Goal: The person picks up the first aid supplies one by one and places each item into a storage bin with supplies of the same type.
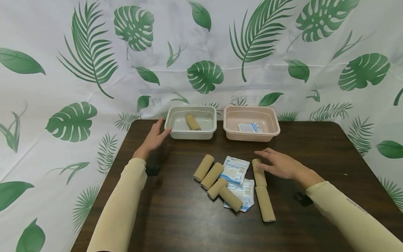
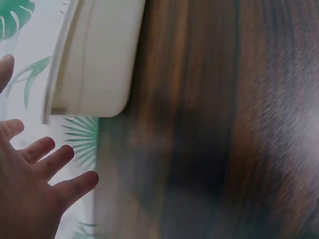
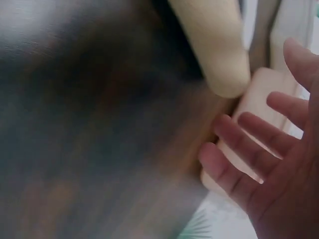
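Note:
My left hand [image 1: 153, 138], fingers spread, is beside the left end of the pale grey bin [image 1: 192, 135]. One cardboard tube [image 1: 192, 122] lies inside that bin. My right hand [image 1: 280, 164] hovers with loose, parted fingers by the upper cardboard tube [image 1: 260, 173] of an end-to-end pair; the lower tube [image 1: 265, 204] lies nearer the front. In the right wrist view, a tube [image 3: 214, 45] shows ahead of the empty fingers. Two white-and-blue packets marked "Surgical" [image 1: 235, 168] overlap in the middle, with several more tubes [image 1: 204, 168] at their left and one across the lower packet.
A pink bin [image 1: 252, 136] stands right of the grey one, holding a white-and-blue packet [image 1: 249, 127]. Both bins are at the far edge of the dark wooden table [image 1: 176, 224]. Behind hangs a white cloth [image 1: 170, 31] printed with green leaves.

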The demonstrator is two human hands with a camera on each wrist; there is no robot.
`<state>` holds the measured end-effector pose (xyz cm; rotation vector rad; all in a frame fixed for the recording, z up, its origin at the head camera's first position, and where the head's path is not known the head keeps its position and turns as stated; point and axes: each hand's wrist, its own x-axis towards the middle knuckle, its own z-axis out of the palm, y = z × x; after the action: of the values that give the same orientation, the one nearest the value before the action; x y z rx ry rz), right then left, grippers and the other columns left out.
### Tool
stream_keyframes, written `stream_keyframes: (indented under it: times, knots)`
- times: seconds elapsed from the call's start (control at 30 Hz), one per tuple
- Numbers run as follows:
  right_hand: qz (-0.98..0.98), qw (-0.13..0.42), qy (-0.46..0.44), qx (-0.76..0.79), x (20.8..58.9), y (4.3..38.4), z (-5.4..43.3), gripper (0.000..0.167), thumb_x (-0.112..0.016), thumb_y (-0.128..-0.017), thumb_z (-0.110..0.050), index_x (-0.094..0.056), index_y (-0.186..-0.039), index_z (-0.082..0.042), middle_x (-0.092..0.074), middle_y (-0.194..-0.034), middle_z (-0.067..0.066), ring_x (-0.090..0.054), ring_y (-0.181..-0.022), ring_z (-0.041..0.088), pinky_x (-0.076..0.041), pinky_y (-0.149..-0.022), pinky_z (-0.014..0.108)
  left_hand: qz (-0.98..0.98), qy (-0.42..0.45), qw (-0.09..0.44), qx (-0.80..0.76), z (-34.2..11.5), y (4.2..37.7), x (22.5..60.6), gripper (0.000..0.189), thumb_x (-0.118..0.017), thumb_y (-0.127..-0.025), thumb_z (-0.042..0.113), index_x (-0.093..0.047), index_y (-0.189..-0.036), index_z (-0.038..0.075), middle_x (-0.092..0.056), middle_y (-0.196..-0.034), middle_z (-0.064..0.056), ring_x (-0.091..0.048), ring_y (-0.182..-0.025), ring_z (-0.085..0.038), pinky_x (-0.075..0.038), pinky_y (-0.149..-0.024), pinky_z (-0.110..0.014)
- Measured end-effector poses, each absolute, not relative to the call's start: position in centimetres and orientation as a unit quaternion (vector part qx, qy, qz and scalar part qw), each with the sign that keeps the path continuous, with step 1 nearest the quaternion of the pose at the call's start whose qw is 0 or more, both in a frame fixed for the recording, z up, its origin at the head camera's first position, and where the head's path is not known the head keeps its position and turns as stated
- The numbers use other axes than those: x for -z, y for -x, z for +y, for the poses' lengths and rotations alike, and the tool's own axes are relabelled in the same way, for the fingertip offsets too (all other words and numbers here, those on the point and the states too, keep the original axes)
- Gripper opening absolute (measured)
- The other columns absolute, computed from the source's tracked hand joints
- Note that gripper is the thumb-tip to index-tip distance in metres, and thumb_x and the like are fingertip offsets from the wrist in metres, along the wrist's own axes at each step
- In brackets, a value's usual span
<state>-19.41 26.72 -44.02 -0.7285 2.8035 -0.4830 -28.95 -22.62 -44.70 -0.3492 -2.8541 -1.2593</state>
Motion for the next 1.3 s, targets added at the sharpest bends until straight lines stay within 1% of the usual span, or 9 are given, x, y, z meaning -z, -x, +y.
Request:
stream_keyframes:
  times: [0.1,0.23,0.43,0.63,0.87,0.93,1.0,1.1,1.3]
  knots:
    - [0.946,0.118,0.247,0.173,44.8,18.8,26.7,0.062,-0.054,-0.100,-0.046,-0.046,-0.146,-0.004,-0.054,-0.131,0.018,-0.056,-0.115,0.037,-0.044,-0.092,0.057,-0.899,0.090,-0.001,0.429,-22.3,28.9,45.4,0.074,-0.048,-0.104,0.036,-0.010,-0.157,0.002,-0.020,-0.155,-0.027,-0.021,-0.143,-0.039,-0.020,-0.112,-0.055]
    - [0.945,0.131,0.234,0.188,45.3,18.1,26.5,0.066,-0.052,-0.100,-0.048,-0.042,-0.148,-0.004,-0.051,-0.135,0.023,-0.053,-0.119,0.042,-0.042,-0.093,0.060,-0.886,0.087,0.008,0.456,-21.9,28.9,46.1,0.074,-0.049,-0.103,0.034,-0.010,-0.156,-0.001,-0.019,-0.157,-0.025,-0.018,-0.144,-0.037,-0.017,-0.113,-0.053]
    - [0.942,0.129,0.232,0.205,45.9,17.5,26.1,0.069,-0.058,-0.098,-0.042,-0.036,-0.150,-0.002,-0.048,-0.139,0.028,-0.049,-0.123,0.045,-0.040,-0.095,0.061,-0.871,0.085,0.035,0.482,-21.0,29.1,47.2,0.075,-0.052,-0.102,0.032,-0.010,-0.156,-0.001,-0.013,-0.160,-0.022,-0.012,-0.147,-0.034,-0.013,-0.115,-0.051]
    - [0.945,0.114,0.221,0.210,45.9,17.3,25.4,0.069,-0.062,-0.097,-0.036,-0.036,-0.149,-0.001,-0.047,-0.141,0.028,-0.048,-0.125,0.046,-0.039,-0.096,0.061,-0.859,0.067,0.060,0.504,-20.3,29.4,48.2,0.077,-0.055,-0.101,0.031,-0.010,-0.156,0.001,-0.012,-0.160,-0.022,-0.013,-0.147,-0.033,-0.013,-0.116,-0.048]
    - [0.953,0.119,0.186,0.206,45.8,17.1,24.9,0.076,-0.064,-0.094,-0.040,-0.034,-0.150,0.002,-0.044,-0.143,0.029,-0.046,-0.126,0.047,-0.039,-0.097,0.061,-0.845,0.057,0.086,0.524,-19.4,29.6,48.5,0.077,-0.056,-0.101,0.027,-0.010,-0.155,-0.003,-0.011,-0.161,-0.021,-0.012,-0.147,-0.031,-0.012,-0.116,-0.045]
    - [0.955,0.122,0.172,0.209,45.9,16.9,24.9,0.077,-0.066,-0.093,-0.040,-0.034,-0.149,0.003,-0.049,-0.139,0.028,-0.059,-0.112,0.040,-0.044,-0.092,0.058,-0.846,0.052,0.086,0.523,-19.1,29.7,48.7,0.077,-0.055,-0.101,0.029,-0.010,-0.156,-0.001,-0.012,-0.161,-0.020,-0.012,-0.147,-0.030,-0.012,-0.116,-0.044]
    - [0.956,0.121,0.159,0.216,45.9,16.7,24.8,0.077,-0.068,-0.092,-0.037,-0.035,-0.148,0.004,-0.055,-0.132,0.027,-0.065,-0.095,0.032,-0.048,-0.086,0.054,-0.848,0.048,0.082,0.521,-18.8,29.7,48.9,0.078,-0.055,-0.101,0.032,-0.008,-0.157,0.002,-0.011,-0.161,-0.019,-0.012,-0.147,-0.030,-0.012,-0.116,-0.044]
    - [0.956,0.116,0.140,0.230,46.1,16.6,24.8,0.074,-0.067,-0.090,-0.032,-0.036,-0.147,0.005,-0.060,-0.124,0.026,-0.063,-0.076,0.019,-0.050,-0.075,0.048,-0.855,0.042,0.076,0.511,-18.4,29.8,49.0,0.080,-0.054,-0.101,0.035,-0.005,-0.158,0.007,-0.009,-0.162,-0.016,-0.011,-0.148,-0.028,-0.012,-0.116,-0.044]
    - [0.952,0.102,0.121,0.261,46.1,16.8,24.8,0.062,-0.063,-0.091,-0.023,-0.042,-0.143,0.004,-0.061,-0.120,0.026,-0.062,-0.083,0.023,-0.050,-0.066,0.039,-0.855,0.038,0.073,0.512,-18.4,29.7,49.0,0.080,-0.054,-0.102,0.034,-0.002,-0.158,0.010,-0.008,-0.163,-0.015,-0.011,-0.148,-0.027,-0.012,-0.116,-0.044]
